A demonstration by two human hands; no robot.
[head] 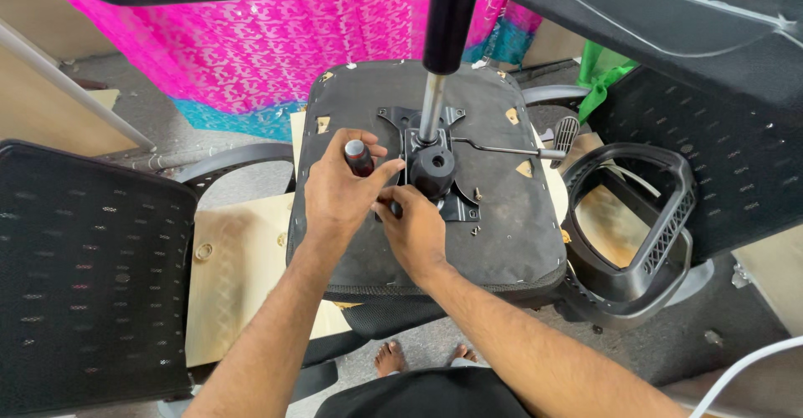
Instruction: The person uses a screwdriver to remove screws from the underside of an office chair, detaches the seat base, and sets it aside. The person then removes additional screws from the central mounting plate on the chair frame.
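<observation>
Black seat base (pixel 493 242) lies upside down across the middle, its metal mechanism plate (pixel 447 205) facing up with the gas-lift column (pixel 432 109) rising from it. Left hand (pixel 339 196) is wrapped tight around a dark-handled screwdriver (pixel 359 157), held upright over the plate's left edge. Right hand (pixel 414 230) pinches at the plate just beside it; what it grips is hidden. Loose armrest (pixel 644 234) sits to the right.

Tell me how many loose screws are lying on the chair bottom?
2 that I can see: one screw beside the metal plate, one screw just below the plate's corner. The hands may hide more.
</observation>
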